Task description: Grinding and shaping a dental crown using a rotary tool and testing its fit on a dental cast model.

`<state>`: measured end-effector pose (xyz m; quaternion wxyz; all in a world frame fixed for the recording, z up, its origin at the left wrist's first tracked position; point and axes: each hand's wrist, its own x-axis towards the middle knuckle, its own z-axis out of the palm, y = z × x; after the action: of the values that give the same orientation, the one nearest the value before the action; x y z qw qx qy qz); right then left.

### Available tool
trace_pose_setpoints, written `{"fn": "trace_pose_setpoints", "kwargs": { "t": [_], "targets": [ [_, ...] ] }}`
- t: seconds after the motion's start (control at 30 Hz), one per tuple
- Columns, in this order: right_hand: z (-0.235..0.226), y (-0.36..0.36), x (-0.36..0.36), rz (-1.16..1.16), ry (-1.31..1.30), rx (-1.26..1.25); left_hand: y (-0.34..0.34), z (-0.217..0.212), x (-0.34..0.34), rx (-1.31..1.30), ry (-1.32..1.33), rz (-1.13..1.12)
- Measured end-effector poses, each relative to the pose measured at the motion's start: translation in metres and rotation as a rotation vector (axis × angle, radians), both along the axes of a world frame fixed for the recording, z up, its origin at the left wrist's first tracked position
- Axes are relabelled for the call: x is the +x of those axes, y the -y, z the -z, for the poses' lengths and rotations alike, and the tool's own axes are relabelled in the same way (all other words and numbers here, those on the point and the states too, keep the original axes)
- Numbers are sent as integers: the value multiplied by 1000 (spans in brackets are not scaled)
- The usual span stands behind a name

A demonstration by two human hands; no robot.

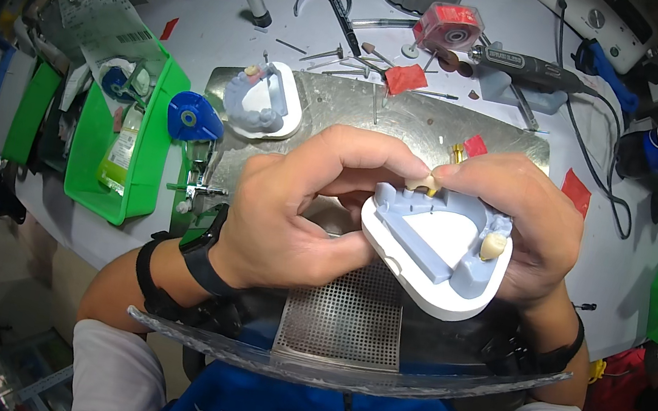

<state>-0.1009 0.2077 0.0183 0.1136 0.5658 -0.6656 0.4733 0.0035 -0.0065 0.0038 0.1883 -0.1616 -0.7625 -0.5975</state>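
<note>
Held over the bench is a grey-blue dental model point(417, 247) on a white horseshoe base. My left hand point(284, 216) is closed on its left side, thumb against the base, index fingertip at a small tooth-coloured dental piece point(421, 182) on the far edge. My right hand point(529, 216) wraps round the model's right side, and one of its fingertips meets that same piece. Part of the piece is covered by the fingertips. A cream crown point(493, 247) sits at the model's near right. Brass-coloured pins point(458, 154) stick up behind the fingers.
A second dental model point(291, 105) rests on the metal plate point(337, 99). Left of it stands a green bin point(150, 151) with papers and a bottle. Pliers point(335, 4), burs, a red-topped box point(449, 27) and a corded handpiece point(527, 67) lie behind. A clear shield edge point(346, 372) crosses in front.
</note>
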Motion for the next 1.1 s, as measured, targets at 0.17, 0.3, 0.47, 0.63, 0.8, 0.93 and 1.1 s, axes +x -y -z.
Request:
{"fn": "trace_pose_setpoints", "kwargs": {
  "t": [0.17,0.3,0.47,0.63,0.8,0.93,1.1],
  "targets": [
    [2,6,4,77,27,-58,3,0,1,-31,21,-7],
    [-3,-1,1,35,-43,23,-1,1,2,27,52,5],
    [-3,-2,-2,40,-60,25,-3,0,2,121,62,6],
    [-2,3,-2,40,-72,-19,5,0,2,9,57,46],
    [0,7,-1,86,-93,-91,2,4,4,102,63,74],
    [-1,6,-3,90,-136,-92,0,11,4,161,60,94],
    [-4,-1,0,75,-92,-6,1,14,1,192,-73,161]
  ]
}}
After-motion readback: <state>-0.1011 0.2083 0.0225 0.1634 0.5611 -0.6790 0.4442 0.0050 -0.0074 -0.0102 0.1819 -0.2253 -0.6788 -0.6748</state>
